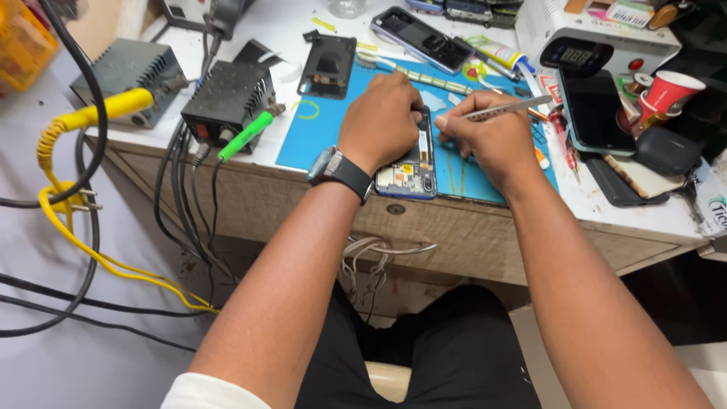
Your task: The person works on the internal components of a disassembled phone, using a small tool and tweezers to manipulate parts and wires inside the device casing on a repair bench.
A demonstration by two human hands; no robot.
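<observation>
An opened phone (pixel 413 170) with its back off and its circuit boards showing lies on a blue work mat (pixel 322 132). My left hand (pixel 381 121), with a dark watch on the wrist, presses down on the phone's upper part. My right hand (pixel 485 136) pinches metal tweezers (pixel 509 108) just to the right of the phone, their long end pointing up and right. The tweezers' working tip is hidden between my hands.
A black phone panel (pixel 327 66) and a phone frame (pixel 421 38) lie at the back. Two dark power boxes (pixel 226 95) with yellow and green plugs stand left, cables hanging. At the right are a dark tablet (pixel 598 110), a red paper cup (pixel 669 89) and a white machine (pixel 598 34).
</observation>
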